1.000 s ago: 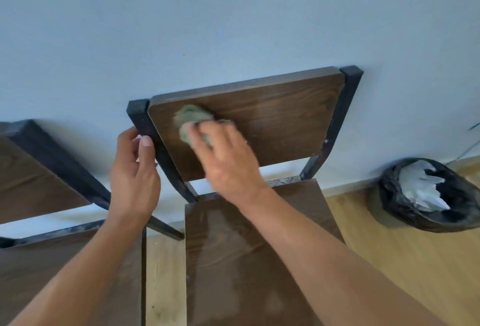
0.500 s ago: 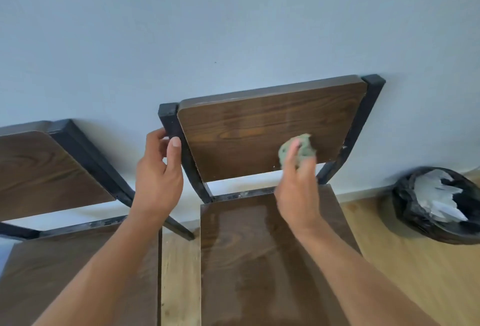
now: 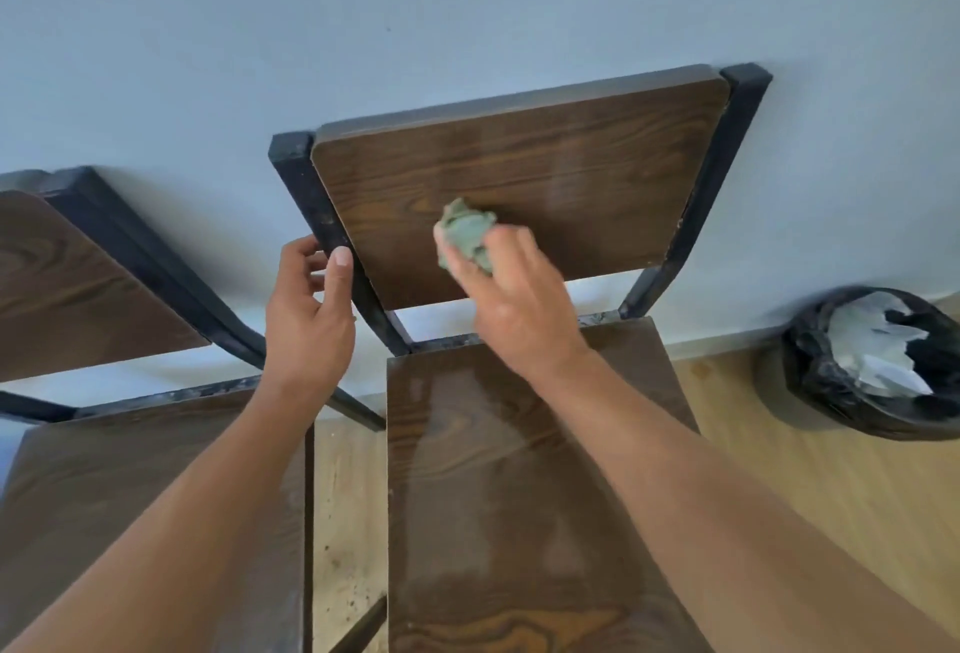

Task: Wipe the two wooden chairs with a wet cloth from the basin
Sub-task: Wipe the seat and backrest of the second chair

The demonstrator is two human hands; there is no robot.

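Right hand (image 3: 519, 309) clenched on wadded green cloth (image 3: 466, 233), pressed to backrest (image 3: 545, 174) at frame centre, swept back leftward from right edge. Left hand (image 3: 309, 319) grips black frame post (image 3: 317, 215), steadying. Seat (image 3: 519, 470) glistens wet; left chair (image 3: 104, 444) likely next.

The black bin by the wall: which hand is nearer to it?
Right. The right hand wipes the backrest with the cloth, left of the black bin; the left hand grips the frame further left.

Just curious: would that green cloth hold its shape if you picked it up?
Probably not. The green cloth sits crumpled in the right hand, so it looks soft and floppy. The seat glistens, suggesting it's damp.
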